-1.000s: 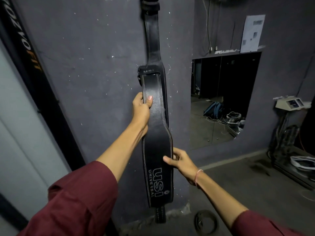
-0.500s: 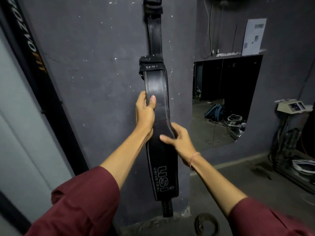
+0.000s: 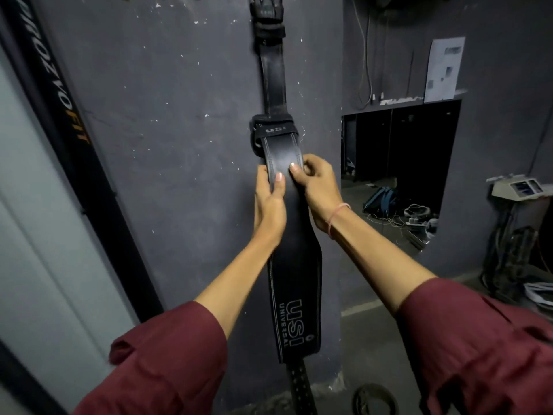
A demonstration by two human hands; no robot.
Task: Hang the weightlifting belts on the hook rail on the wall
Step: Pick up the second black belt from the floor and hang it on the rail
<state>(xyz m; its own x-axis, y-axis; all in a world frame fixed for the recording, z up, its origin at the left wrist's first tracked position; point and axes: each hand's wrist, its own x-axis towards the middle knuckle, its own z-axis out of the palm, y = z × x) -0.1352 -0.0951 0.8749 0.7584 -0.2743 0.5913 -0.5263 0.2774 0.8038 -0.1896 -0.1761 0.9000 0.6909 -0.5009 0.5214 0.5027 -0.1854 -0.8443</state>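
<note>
Holding a black belt (image 3: 294,283) upright against the dark grey wall (image 3: 167,145), close to the wall's right edge. Gripping its narrow upper part with both hands, just below the stitched loop marked USI. Curling the left hand (image 3: 269,205) round the left edge, thumb laid flat on the front face. Pinching the right edge with the right hand (image 3: 318,190), thumb tip on the front beside the left thumb, fingers tucked behind.

Lower down, widening into a broad panel printed USI UNIVERSAL, lettering running sideways, bottom end near the floor (image 3: 389,339).

Directly behind, touching it: a second belt (image 3: 272,73), hung by its buckle at the top edge of the view, strap running straight down the wall, perforated tip showing beneath the front panel. Cannot tell whether the held one is hooked onto anything.

Also in view: dark red sleeves (image 3: 167,360) pushed up both forearms, and a pink wristband (image 3: 336,217) on the right wrist. To the right, a dark opening (image 3: 401,163) in the wall, with a sheet of paper (image 3: 444,70) above its upper right corner.
</note>
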